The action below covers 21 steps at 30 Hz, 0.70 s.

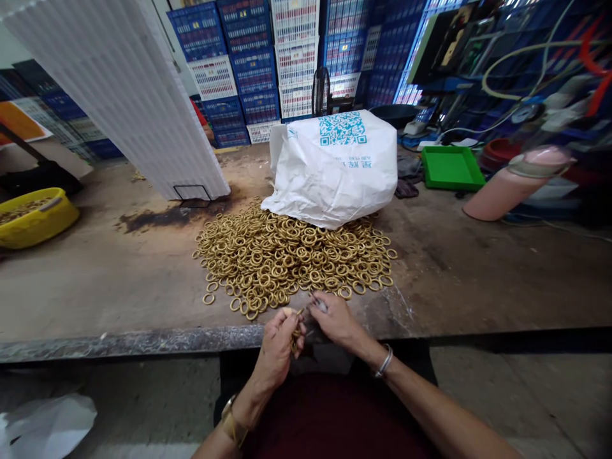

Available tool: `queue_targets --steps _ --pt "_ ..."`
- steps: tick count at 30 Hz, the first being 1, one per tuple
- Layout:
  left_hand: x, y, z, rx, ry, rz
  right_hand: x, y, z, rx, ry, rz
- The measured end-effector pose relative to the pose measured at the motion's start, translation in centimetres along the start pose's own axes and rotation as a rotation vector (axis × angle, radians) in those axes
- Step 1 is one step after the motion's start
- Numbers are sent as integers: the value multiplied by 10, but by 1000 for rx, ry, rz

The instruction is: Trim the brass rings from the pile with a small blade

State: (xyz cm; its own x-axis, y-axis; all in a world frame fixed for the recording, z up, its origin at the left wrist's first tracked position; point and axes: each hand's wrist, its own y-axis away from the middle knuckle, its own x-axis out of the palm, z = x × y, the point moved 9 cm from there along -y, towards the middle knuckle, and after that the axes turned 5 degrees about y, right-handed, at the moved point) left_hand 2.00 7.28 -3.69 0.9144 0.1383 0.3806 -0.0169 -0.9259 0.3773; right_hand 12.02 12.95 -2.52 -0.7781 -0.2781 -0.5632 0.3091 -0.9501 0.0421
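A wide heap of gold-coloured metal rings [287, 258] lies on the brown worktable [449, 274], with a few single rings scattered at its near side. My left hand [277, 347], just over the table's front edge, is closed on several of these rings, one pinched at the fingertips. My right hand [339, 322] is closed around a small hand tool [321, 306] with a greyish body and a thin dark tip pointing left; its exact kind is unclear. The two hands are close together but apart. A crumpled white sack [335, 182] with blue print rests against the back of the heap.
A yellow basin [41, 223] holding small pieces stands at the left. A tall white ribbed panel [119, 89] leans near a wire stand. To the right are a green tray [452, 167] and a tilted pink bottle [511, 188]. Stacked crates [253, 70] line the back.
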Motion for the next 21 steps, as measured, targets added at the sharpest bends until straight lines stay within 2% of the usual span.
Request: queue_targets --steps 3,6,10,16,21 --pt "-2 0 -4 48 -47 -8 9 9 10 -157 194 85" --pt "-4 -1 -5 78 -98 -8 18 16 12 -203 318 128" --pt "-7 -1 -2 67 -84 -20 23 16 10 -204 429 116" --pt "-9 1 0 52 -13 -16 27 13 12 -173 550 174" --pt "-3 16 -6 21 -13 59 14 -3 8 -77 659 137"
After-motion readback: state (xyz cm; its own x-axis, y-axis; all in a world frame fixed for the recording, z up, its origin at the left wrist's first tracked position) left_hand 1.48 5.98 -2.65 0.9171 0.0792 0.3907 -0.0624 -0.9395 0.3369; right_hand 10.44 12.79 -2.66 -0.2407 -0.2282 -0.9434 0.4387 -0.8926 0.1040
